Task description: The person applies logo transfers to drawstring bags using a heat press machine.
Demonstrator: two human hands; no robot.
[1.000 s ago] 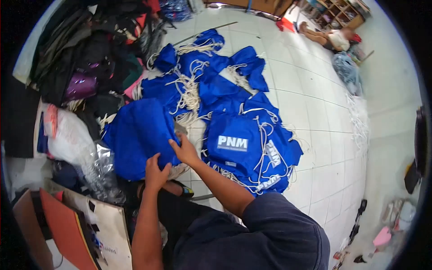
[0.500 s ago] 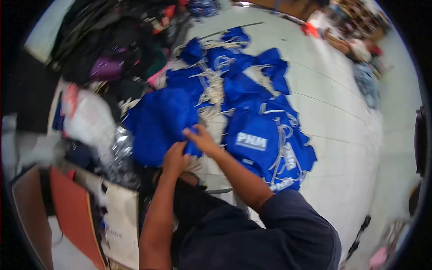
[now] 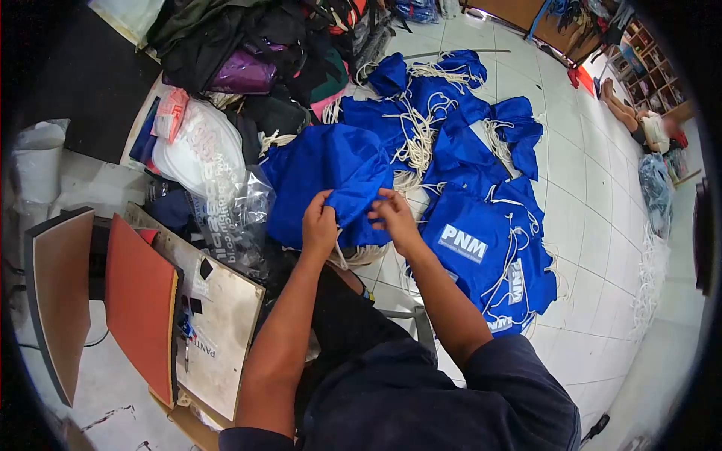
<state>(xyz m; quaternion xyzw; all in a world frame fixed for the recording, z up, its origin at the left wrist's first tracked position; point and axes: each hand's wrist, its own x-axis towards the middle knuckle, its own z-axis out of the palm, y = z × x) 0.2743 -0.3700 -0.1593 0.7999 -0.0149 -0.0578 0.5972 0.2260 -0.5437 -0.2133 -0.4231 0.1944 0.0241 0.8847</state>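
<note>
A blue drawstring bag (image 3: 323, 161) lies across my lap area, its cloth gathered toward me. My left hand (image 3: 320, 225) is closed on the bag's near edge, pinching a fold. Close by on the right, my right hand (image 3: 394, 219) has its fingers apart and slightly curled beside the cloth; whether a fingertip touches it is hard to see. Pale cord (image 3: 342, 259) hangs below the bag. To the right, several more blue bags (image 3: 481, 218) with white cords are spread on the floor, some printed "PNM".
At the left stand a red-orange board (image 3: 139, 301) and a pale board (image 3: 214, 331). Clear plastic packaging (image 3: 233, 210) and a heap of dark bags (image 3: 218, 52) lie beyond them. A person (image 3: 654, 134) is on the tiled floor (image 3: 602, 203) at the far right.
The head view has shifted, so the scene sits farther right and is sharper. My right hand has moved slightly away from my left, its fingers spreading. My left hand stays at the bag's edge.
</note>
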